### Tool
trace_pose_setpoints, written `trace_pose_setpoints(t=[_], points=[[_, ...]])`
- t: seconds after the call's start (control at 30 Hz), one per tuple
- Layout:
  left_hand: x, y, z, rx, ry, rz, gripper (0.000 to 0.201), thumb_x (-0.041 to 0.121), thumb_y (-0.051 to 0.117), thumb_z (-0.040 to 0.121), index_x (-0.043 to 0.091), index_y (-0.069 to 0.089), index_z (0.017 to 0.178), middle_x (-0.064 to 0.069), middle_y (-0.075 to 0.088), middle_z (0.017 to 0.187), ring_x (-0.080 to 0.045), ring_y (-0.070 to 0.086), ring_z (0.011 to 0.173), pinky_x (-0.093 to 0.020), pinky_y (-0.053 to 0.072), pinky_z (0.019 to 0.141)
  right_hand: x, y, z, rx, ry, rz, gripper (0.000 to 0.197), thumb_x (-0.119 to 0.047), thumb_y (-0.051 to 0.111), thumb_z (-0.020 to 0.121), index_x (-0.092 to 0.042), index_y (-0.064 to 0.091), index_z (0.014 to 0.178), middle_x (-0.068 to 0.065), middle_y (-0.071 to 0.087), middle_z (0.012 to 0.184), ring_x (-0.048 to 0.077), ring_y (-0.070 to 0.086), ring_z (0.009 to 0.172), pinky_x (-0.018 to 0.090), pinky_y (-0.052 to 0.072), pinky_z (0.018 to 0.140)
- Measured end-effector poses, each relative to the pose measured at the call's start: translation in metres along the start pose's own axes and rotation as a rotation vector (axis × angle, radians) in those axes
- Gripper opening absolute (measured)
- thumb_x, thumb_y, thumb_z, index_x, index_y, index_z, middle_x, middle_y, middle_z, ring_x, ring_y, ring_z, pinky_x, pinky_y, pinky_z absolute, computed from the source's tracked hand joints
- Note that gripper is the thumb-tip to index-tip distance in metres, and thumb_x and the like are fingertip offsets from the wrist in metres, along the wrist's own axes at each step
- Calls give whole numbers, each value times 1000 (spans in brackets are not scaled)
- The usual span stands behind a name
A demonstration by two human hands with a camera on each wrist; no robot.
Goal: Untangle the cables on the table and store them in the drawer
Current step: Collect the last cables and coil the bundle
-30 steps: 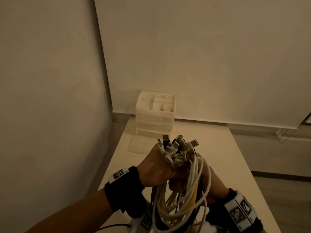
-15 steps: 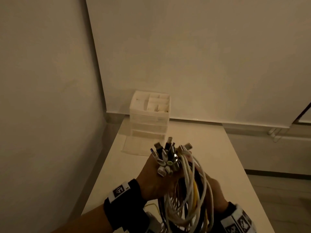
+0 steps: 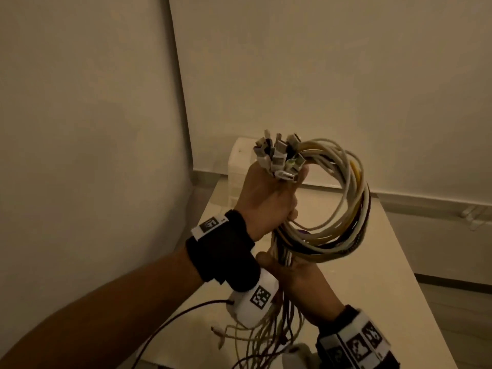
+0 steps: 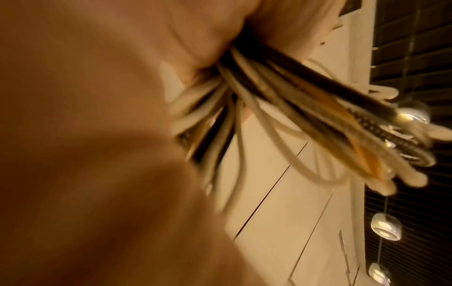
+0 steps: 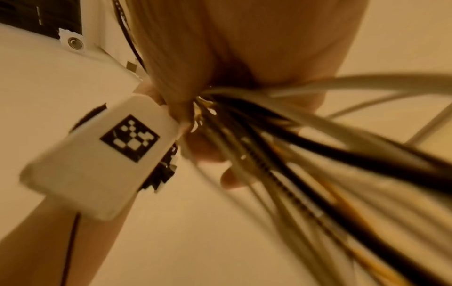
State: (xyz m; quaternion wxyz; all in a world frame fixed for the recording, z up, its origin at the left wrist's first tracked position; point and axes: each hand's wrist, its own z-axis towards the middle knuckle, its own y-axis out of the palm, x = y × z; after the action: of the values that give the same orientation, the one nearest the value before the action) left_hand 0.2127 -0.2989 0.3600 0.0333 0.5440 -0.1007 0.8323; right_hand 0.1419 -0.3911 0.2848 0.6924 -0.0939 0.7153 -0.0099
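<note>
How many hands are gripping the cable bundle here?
2: the left hand grips the cable bundle just below the connectors; the right hand grips it lower down.

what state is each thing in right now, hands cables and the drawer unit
left hand: fist gripped round the cable bundle just under the plugs
right hand: gripping the same bundle lower down
cable bundle: looped, lifted off the table, loose ends hanging below the hands
plugs: bunched together, sticking up out of the left fist
drawer unit: at the table's far end, mostly hidden; open or shut unclear
</note>
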Motion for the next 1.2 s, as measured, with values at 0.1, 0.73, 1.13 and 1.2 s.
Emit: trace_pose_setpoints(t=[0.1, 0.73, 1.13, 1.2], points=[[15, -12, 6, 3, 78, 45, 26, 16, 55, 96, 4, 49, 74, 2, 48, 51, -10, 46, 39, -18, 40, 42, -6, 3, 0, -11, -51, -30, 31, -41, 70, 78, -18, 64, 59, 12, 64, 57, 21, 61, 51, 23, 49, 55], [18, -103, 48, 432, 251, 579, 21, 20, 68, 83, 14, 65, 103, 8, 70, 80, -16, 68, 68, -19, 52, 65, 5, 10, -37, 13, 183, -223, 12, -28, 63, 89, -16, 62, 88, 5, 61, 60, 15, 60, 52, 38, 57, 61], [30, -109, 33, 438, 448, 692, 14, 5, 71, 79, 2, 69, 93, 9, 60, 79, -13, 58, 82, 8, 31, 65, -5, 2, -58, 132, 200, -444, 7, -18, 58, 91, -23, 54, 92, -4, 60, 80, 11, 59, 68, 25, 51, 62], [27, -113, 30, 403, 398, 684, 12, 4, 70, 80, 3, 69, 91, 7, 59, 78, -15, 59, 73, 4, 32, 64, -10, -5, -64, 171, 128, -574, 8, -24, 59, 91, -23, 51, 93, -12, 57, 77, 4, 56, 70, 9, 41, 59]])
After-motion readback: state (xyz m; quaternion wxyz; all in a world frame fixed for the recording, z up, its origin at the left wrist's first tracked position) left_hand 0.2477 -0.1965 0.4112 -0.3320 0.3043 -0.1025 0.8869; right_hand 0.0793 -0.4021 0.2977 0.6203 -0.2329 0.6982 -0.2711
